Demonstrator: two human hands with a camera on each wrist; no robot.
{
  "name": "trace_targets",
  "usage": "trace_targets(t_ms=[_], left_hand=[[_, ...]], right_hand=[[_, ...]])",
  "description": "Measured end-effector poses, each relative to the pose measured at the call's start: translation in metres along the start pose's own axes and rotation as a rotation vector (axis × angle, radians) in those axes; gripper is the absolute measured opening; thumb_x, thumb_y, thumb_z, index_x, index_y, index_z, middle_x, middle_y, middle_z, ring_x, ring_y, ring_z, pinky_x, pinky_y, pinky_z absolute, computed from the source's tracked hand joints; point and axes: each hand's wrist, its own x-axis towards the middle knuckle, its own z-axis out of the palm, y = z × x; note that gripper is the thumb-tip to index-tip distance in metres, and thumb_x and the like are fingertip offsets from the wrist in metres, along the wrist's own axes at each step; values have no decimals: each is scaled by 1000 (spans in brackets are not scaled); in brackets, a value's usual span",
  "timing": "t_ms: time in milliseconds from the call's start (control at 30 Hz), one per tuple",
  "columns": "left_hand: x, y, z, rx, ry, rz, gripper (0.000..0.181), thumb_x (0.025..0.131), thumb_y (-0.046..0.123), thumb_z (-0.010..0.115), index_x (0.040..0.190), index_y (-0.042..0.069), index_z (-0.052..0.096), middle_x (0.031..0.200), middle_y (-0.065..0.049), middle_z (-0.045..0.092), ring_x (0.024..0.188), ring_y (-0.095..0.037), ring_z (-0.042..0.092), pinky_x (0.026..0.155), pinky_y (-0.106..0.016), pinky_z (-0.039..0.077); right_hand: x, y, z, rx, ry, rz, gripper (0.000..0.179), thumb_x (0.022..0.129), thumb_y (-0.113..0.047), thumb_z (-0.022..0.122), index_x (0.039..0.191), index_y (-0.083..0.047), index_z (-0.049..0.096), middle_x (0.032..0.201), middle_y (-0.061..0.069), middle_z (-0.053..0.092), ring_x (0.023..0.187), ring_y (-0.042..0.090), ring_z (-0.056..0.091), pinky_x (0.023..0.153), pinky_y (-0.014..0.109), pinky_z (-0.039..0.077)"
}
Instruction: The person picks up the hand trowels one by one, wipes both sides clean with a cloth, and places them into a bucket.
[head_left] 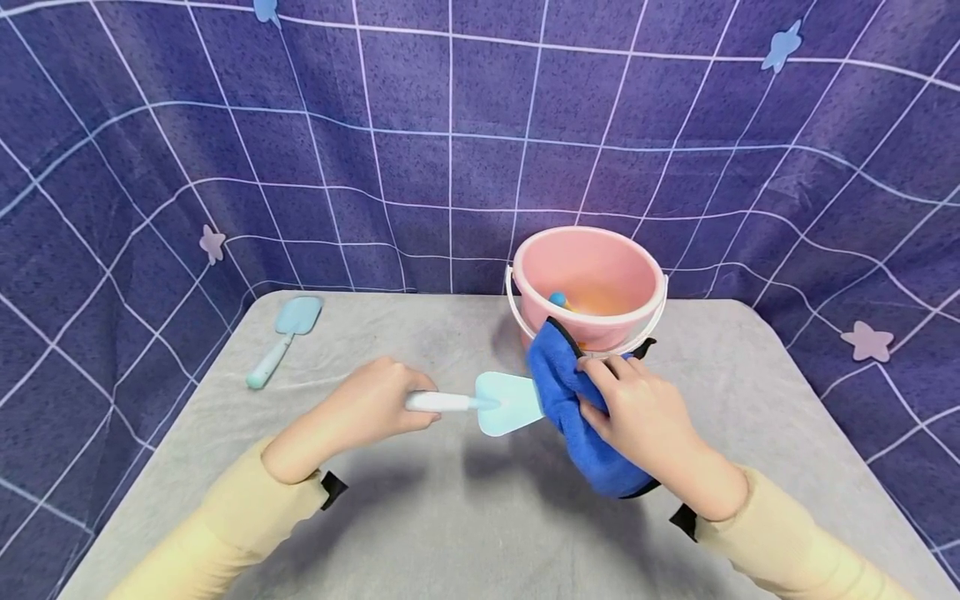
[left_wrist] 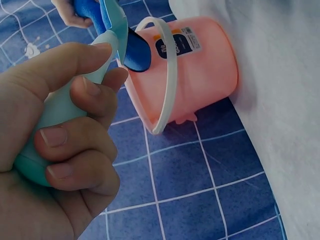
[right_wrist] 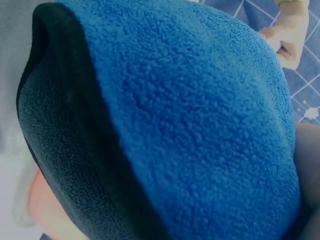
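Note:
My left hand (head_left: 382, 398) grips the pale handle of a light blue spatula (head_left: 507, 403), held level above the table with its blade pointing right. In the left wrist view the fingers curl round the handle (left_wrist: 65, 110), which ends in a green tip. My right hand (head_left: 637, 408) holds a blue cloth (head_left: 573, 417) with black edging, bunched over the far end of the blade and hiding it. The cloth (right_wrist: 195, 115) fills most of the right wrist view and hides the right fingers there.
A pink bucket (head_left: 532, 292) with a white handle stands behind the cloth, with a blue item (head_left: 557, 298) and orange colour inside. Another light blue spatula (head_left: 298, 317) lies at the table's back left. A purple gridded curtain (head_left: 480, 167) surrounds the grey table (head_left: 390, 533).

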Motion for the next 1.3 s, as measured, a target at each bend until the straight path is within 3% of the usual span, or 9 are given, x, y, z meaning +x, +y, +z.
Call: trace_targets(t_ms=[333, 700, 1033, 1300], left_hand=[[-11, -6, -2, -13, 15, -19, 5, 73, 18, 74, 74, 21, 70, 59, 17, 53, 53, -1, 44, 53, -21, 40], [-19, -9, -7, -36, -17, -55, 4, 74, 18, 74, 76, 20, 71, 58, 16, 52, 52, 0, 42, 50, -20, 38], [-19, -16, -3, -37, -70, -76, 5, 74, 19, 75, 77, 20, 72, 60, 16, 54, 55, -2, 44, 53, -21, 40], [-10, -17, 3, -35, -76, -48, 6, 74, 20, 74, 72, 23, 69, 59, 17, 51, 54, -2, 42, 53, -21, 40]], right_hand=[[-6, 4, 0, -16, -19, 11, 33, 74, -22, 71, 103, -13, 60, 89, 6, 63, 71, 27, 58, 50, 42, 47], [-6, 5, 0, -12, -12, 10, 33, 74, -23, 71, 104, -13, 59, 89, 6, 63, 73, 27, 58, 50, 42, 47], [3, 1, -10, -6, 24, 18, 34, 75, -25, 70, 105, -13, 59, 89, 6, 63, 74, 27, 59, 48, 43, 47], [15, -6, -23, 23, 44, 36, 30, 77, -28, 66, 103, -15, 60, 88, 5, 62, 75, 27, 61, 50, 46, 48]])
